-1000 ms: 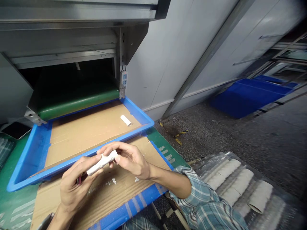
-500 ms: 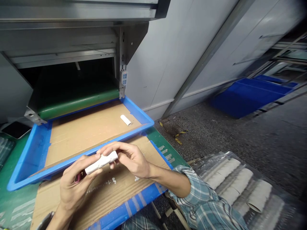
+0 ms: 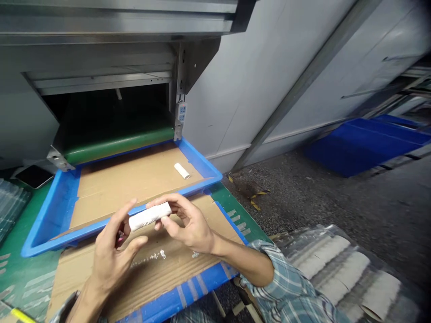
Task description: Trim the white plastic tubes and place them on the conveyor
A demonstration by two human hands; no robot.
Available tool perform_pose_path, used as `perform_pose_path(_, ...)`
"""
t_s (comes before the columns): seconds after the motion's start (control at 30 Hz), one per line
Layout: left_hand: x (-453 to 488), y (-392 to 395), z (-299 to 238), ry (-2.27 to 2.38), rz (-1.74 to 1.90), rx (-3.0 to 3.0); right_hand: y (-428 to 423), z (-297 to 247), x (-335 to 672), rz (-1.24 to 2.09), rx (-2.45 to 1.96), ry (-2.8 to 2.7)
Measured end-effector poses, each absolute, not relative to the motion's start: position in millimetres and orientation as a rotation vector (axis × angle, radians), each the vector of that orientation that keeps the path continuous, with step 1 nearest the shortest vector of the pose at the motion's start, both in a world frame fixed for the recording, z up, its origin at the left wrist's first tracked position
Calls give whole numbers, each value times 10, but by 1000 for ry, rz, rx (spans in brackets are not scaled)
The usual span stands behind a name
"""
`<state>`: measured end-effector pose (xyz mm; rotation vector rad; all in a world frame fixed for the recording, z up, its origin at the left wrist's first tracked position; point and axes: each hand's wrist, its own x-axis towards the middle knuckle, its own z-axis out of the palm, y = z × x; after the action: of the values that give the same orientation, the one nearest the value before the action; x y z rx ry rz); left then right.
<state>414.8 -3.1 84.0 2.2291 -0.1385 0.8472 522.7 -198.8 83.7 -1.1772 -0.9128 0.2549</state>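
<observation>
A short white tube with a rough, flaking surface is in my right hand. The fingers lie along its far side, with the thumb under its right end. Around the tube's left end, the thumb and index finger of my left hand are spread apart, the thumb clear of it. Something small and pink shows in the curled fingers of that hand, mostly hidden. Below both hands lies a cardboard sheet with white scraps. Another white tube rests in the blue tray.
A green conveyor belt ends over the tray's back. To the left are a phone and a yellow-handled tool. Larger white rolls lie on plastic at lower right. A blue bin stands farther back.
My left thumb and index finger have come away from the white tube. My right hand has kept its grip, and the tube looks turned. The view has shifted slightly left.
</observation>
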Motion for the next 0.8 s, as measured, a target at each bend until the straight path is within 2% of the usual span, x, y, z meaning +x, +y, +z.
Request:
perform_pose_path(0.37,4080,-87,953,-221,1051,2790,-2013,789,5229,-81,-1457,-1050)
perform_pose_path(0.8,4092,-140,994,-227,1021,2847,-2018,855,5219,-115,-1492,-1136)
